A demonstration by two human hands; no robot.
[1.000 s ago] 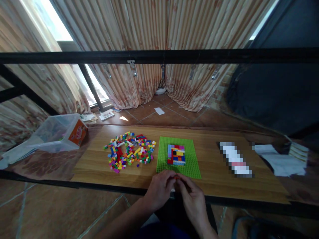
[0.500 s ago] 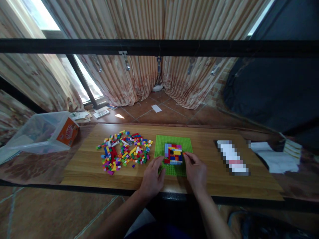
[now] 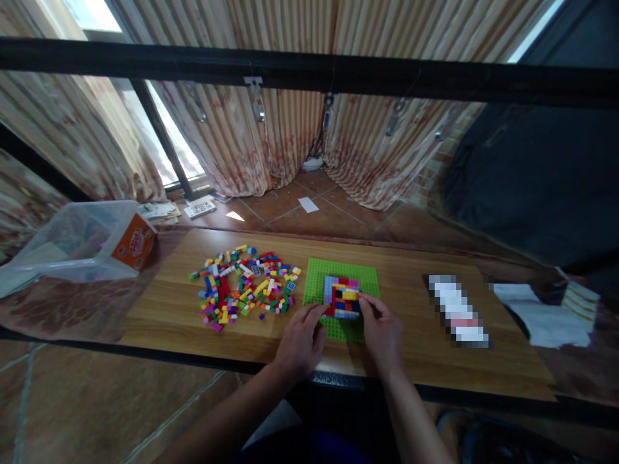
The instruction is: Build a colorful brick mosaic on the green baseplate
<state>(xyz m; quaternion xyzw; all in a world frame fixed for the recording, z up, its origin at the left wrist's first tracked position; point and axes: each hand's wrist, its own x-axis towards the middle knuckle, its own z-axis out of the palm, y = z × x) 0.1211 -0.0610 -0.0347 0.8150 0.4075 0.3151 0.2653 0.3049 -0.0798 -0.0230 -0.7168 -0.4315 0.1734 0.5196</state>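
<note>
A green baseplate [image 3: 358, 277] lies on the wooden board, with a small block of coloured bricks [image 3: 342, 296] built on its middle. My left hand [image 3: 300, 340] rests on the plate's near left corner, fingers stretched toward the build's lower left edge. My right hand [image 3: 383, 334] sits at the build's right side, its fingertips pinched against the bricks there. What the pinch holds, if anything, is too small to make out. A pile of several loose coloured bricks [image 3: 242, 290] lies to the left of the plate.
A clear plastic tub [image 3: 72, 241] with an orange label lies tilted at the far left. A blurred-out white object [image 3: 457, 311] and white papers [image 3: 544, 309] lie to the right. A black frame bar [image 3: 309, 67] crosses overhead; curtains hang behind.
Both hands have moved from the board's near edge up onto the baseplate. The right hand has gone to the build's right side, the left to its lower left.
</note>
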